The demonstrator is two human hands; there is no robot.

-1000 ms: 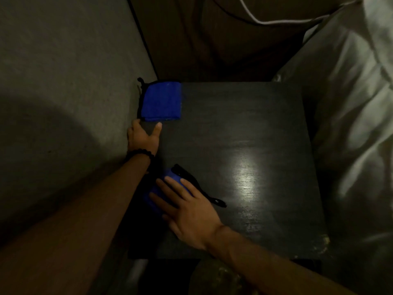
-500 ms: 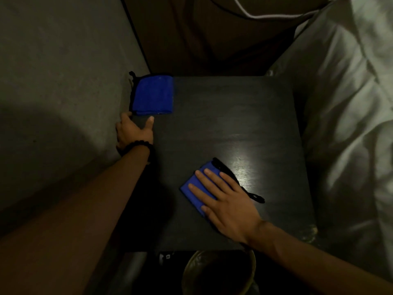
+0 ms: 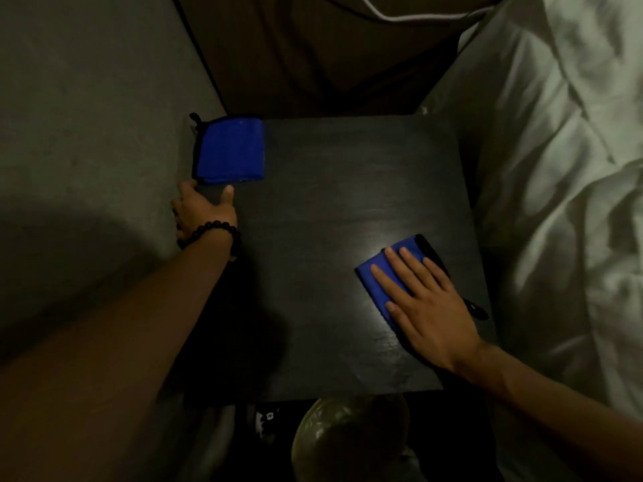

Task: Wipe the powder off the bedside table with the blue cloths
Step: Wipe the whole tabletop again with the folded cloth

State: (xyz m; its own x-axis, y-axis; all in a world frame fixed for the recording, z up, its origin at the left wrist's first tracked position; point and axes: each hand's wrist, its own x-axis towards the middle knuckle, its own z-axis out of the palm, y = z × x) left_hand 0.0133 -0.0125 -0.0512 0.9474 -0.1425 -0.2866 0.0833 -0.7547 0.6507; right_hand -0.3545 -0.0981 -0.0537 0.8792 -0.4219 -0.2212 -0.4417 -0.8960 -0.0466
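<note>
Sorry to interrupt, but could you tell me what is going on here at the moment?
A person is wiping a dark bedside table. The right hand presses flat on a folded blue cloth near the table's right side. The left hand rests on the table's left edge, just below a second blue cloth lying in the far left corner.

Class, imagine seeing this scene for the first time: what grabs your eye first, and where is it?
Two bright blue cloths stand out on the dark bedside table. The folded cloth lies at the far left corner, by the left hand. The right hand presses the other cloth flat near the right edge.
</note>
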